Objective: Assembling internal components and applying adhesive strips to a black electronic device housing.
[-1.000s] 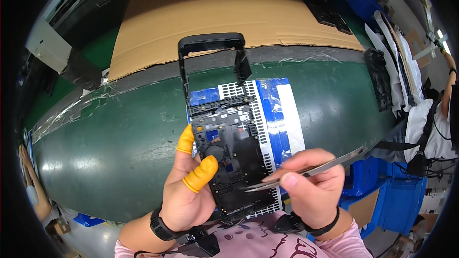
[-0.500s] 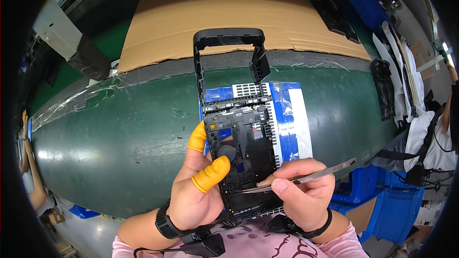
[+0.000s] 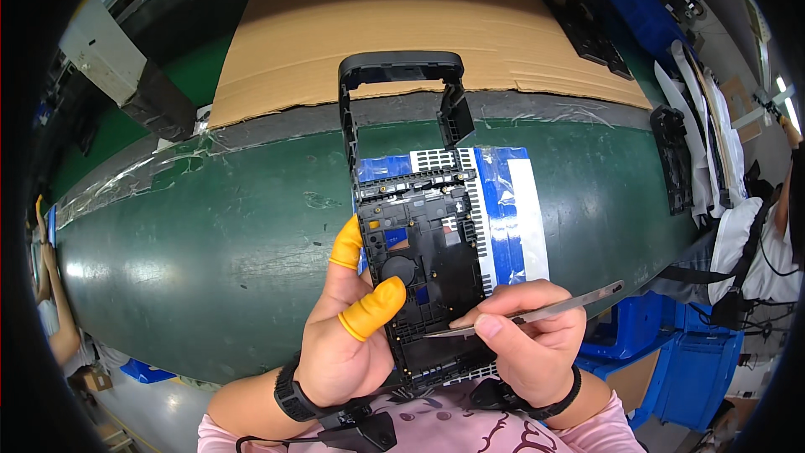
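Observation:
A black plastic housing frame (image 3: 444, 262) with ribs, small brass-coloured inserts and a raised loop at its far end lies in front of me. My left hand (image 3: 348, 331), in yellow finger cots on thumb and a finger, grips the housing by its left edge, the thumb over its inner face. Pinched in my right hand (image 3: 532, 331) are metal tweezers (image 3: 579, 300). Their tip rests at or just over the lower middle of the housing; whether they hold a small part cannot be made out. My right fingertips are beside the housing's right edge.
Under the housing lies a blue and white taped pad (image 3: 527, 226) on the green bench (image 3: 210, 243). Brown cardboard (image 3: 335, 17) spans the far side, with another black frame (image 3: 583, 25) on it. Blue crates (image 3: 696, 369) stand at right. Another person's arm (image 3: 54, 285) shows at far left.
Almost nothing differs. The whole view has shifted very slightly, while both hands keep their hold and the tweezer tip stays at about the same spot.

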Action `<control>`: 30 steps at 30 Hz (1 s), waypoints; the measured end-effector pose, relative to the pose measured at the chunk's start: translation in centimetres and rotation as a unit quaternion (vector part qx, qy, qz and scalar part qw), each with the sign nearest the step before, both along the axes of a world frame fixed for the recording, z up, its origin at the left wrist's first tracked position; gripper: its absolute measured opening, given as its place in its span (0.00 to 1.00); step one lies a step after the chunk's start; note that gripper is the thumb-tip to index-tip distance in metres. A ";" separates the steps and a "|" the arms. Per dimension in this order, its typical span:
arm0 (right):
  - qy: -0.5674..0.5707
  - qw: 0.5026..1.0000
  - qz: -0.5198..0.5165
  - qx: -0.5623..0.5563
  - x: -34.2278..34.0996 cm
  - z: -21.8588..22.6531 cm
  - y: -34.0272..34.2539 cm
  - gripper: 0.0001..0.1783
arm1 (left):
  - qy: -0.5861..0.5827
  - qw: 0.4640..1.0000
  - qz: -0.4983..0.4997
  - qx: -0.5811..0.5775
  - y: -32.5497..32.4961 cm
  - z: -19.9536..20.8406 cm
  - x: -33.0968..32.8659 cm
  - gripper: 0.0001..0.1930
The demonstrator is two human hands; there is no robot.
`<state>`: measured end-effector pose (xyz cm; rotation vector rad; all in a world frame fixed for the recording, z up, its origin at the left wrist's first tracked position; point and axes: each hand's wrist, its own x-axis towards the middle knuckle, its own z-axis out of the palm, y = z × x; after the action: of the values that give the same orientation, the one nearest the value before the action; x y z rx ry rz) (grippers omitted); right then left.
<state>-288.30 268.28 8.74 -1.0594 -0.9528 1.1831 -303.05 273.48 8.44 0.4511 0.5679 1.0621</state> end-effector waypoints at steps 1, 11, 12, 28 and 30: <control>0.000 1.000 0.000 0.000 0.0 0.0 0.0 0.08 | 0.009 1.000 0.001 0.001 0.0 0.1 -0.1 0.30; 0.016 1.000 -0.002 0.007 0.0 0.0 0.2 0.07 | -0.003 0.998 -0.062 0.021 0.0 0.1 -0.7 0.49; 0.025 1.000 -0.005 0.002 0.0 0.0 0.2 0.07 | -0.003 0.998 -0.062 0.021 -0.1 0.0 -0.7 0.49; -0.044 0.988 -0.112 -0.101 4.5 -2.3 2.4 0.09 | 0.059 0.990 0.122 0.041 1.7 1.5 -1.1 0.28; -0.040 0.988 -0.109 -0.098 4.6 -2.4 2.3 0.08 | 0.030 0.993 0.116 0.014 1.9 1.2 -1.1 0.26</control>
<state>-283.68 270.62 6.33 -1.3412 -0.7714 1.0742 -304.15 275.35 9.65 0.4515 0.6715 1.2827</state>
